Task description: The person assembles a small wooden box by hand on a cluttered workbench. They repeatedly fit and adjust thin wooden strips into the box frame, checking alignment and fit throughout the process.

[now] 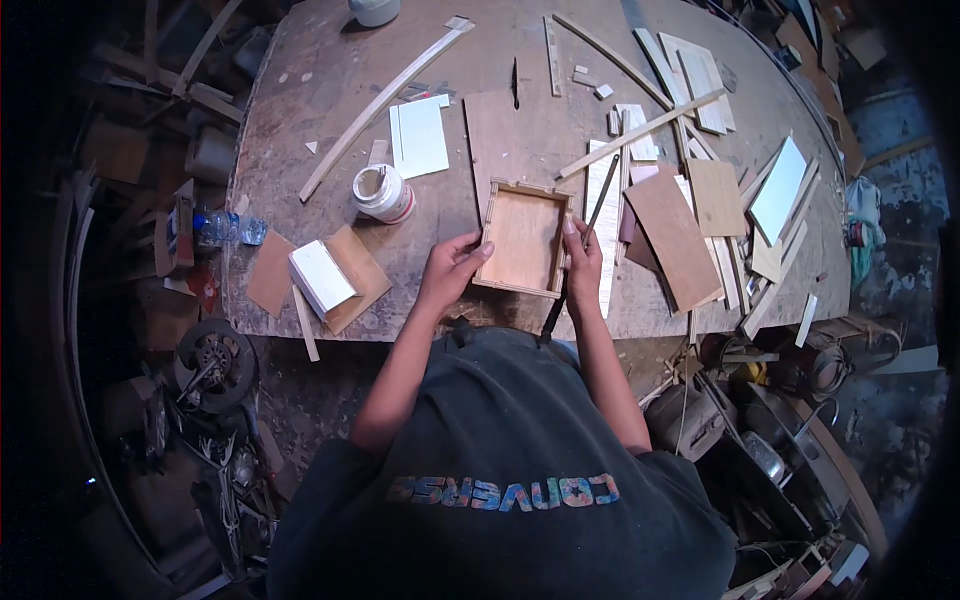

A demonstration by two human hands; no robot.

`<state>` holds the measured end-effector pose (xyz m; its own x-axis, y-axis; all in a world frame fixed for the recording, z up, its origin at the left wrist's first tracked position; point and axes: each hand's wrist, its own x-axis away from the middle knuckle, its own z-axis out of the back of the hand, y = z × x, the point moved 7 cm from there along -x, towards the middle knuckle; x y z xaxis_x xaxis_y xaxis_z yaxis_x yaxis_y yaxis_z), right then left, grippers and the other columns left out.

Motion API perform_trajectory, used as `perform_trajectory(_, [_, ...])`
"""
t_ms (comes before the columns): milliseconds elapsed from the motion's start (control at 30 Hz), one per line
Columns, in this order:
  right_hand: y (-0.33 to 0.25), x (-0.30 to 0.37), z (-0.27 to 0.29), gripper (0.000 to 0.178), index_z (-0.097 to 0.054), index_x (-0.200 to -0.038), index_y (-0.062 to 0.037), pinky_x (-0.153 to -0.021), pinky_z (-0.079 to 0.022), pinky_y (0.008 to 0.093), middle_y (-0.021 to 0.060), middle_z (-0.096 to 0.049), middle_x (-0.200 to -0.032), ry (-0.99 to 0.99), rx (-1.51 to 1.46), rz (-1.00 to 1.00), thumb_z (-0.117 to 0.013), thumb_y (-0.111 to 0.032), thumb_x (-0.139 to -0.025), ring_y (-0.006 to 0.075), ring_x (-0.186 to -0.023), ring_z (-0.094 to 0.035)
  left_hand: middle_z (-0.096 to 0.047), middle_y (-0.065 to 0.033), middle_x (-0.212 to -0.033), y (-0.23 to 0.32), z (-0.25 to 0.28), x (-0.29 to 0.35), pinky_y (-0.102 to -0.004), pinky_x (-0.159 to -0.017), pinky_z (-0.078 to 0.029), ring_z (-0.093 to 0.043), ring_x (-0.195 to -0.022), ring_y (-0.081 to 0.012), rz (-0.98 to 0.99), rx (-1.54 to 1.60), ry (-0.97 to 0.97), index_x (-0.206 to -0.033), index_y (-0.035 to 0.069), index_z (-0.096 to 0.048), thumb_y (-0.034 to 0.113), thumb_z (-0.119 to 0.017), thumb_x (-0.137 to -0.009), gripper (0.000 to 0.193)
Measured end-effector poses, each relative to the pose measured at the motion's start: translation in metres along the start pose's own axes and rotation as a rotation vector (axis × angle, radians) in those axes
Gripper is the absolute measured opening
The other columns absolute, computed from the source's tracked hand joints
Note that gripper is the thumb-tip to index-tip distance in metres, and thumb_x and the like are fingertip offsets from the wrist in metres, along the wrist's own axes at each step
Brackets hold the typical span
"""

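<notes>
A small, shallow open wooden box (482,262) is held up at the table's front edge, its inside facing me. My left hand (456,268) grips its left wall, thumb over the rim. On the opposite wall, my right hand (584,262) is closed with its thumb at the rim. A long thin dark rod (602,192) runs slantwise past the right hand; it seems tucked in those fingers, and its kind is unclear. Behind the box lies a flat brown board (482,130). Left of it stands an open white tub (385,196), with what looks like pale paste at its mouth.
Scrap boards (672,235) and strips crowd the table's right side. A white block (322,272) rests on brown panels at the left front. A white panel (420,136) and a long strip (385,108) lie farther back. A plastic bottle (230,229) is at the left edge.
</notes>
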<state>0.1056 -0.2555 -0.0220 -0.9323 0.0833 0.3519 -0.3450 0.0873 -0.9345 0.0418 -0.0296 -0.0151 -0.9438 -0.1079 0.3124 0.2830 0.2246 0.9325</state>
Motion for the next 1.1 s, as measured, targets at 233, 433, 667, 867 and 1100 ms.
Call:
perform_trajectory(233, [-0.003,-0.006,0.002,0.052,-0.064,-0.125,-0.0011,-0.051,-0.032,0.0222,-0.0027,-0.058,-0.079,0.004,0.029,0.043,-0.070,-0.043,-0.095,0.0040,-0.060,-0.042,-0.072,-0.0095,-0.106,-0.011,0.001,-0.001,-0.0227,-0.083,-0.052,-0.066,-0.097,-0.0103,0.038,0.012,0.002,-0.132,-0.012,-0.056,0.021,-0.075,-0.094,0.054])
perform_trajectory(433, [0.007,-0.027,0.009,0.047,-0.070,-0.116,-0.0025,-0.056,-0.035,0.0224,-0.0039,-0.060,-0.081,-0.157,0.073,-0.009,-0.074,-0.043,-0.092,0.0041,-0.067,-0.047,-0.070,-0.0098,-0.117,0.019,-0.006,0.014,-0.0301,-0.070,-0.056,-0.068,-0.091,-0.0127,0.257,0.066,0.171,-0.158,0.005,-0.030,0.033,-0.075,-0.092,0.086])
perform_trajectory(667, [0.001,-0.025,0.003,0.042,-0.073,-0.111,-0.0091,-0.059,-0.034,0.0218,-0.0064,-0.059,-0.082,-0.211,0.160,-0.053,-0.072,-0.047,-0.092,0.0049,-0.071,-0.048,-0.068,-0.0105,-0.121,0.004,-0.001,0.003,-0.0439,-0.083,-0.053,-0.065,-0.106,-0.0196,0.253,-0.002,0.106,-0.157,0.007,-0.037,0.039,-0.076,-0.091,0.083])
perform_trajectory(867, [0.000,-0.019,0.005,0.041,-0.073,-0.109,-0.0090,-0.061,-0.034,0.0215,-0.0050,-0.062,-0.085,-0.225,0.187,-0.073,-0.071,-0.047,-0.092,0.0048,-0.075,-0.050,-0.071,-0.0070,-0.116,0.002,0.000,0.004,-0.0421,-0.082,-0.054,-0.065,-0.105,-0.0177,0.252,-0.006,0.043,-0.154,0.008,-0.042,0.036,-0.074,-0.093,0.074])
perform_trajectory(1100, [0.011,-0.024,0.004,0.043,-0.071,-0.108,-0.0061,-0.072,-0.045,0.0255,0.0015,-0.064,-0.090,-0.263,0.066,-0.174,-0.070,-0.046,-0.092,0.0111,-0.084,-0.058,-0.068,-0.0060,-0.115,0.014,-0.004,0.011,-0.0267,-0.065,-0.057,-0.066,-0.078,-0.0092,0.211,0.086,0.144,-0.145,0.007,-0.053,0.031,-0.069,-0.097,0.056])
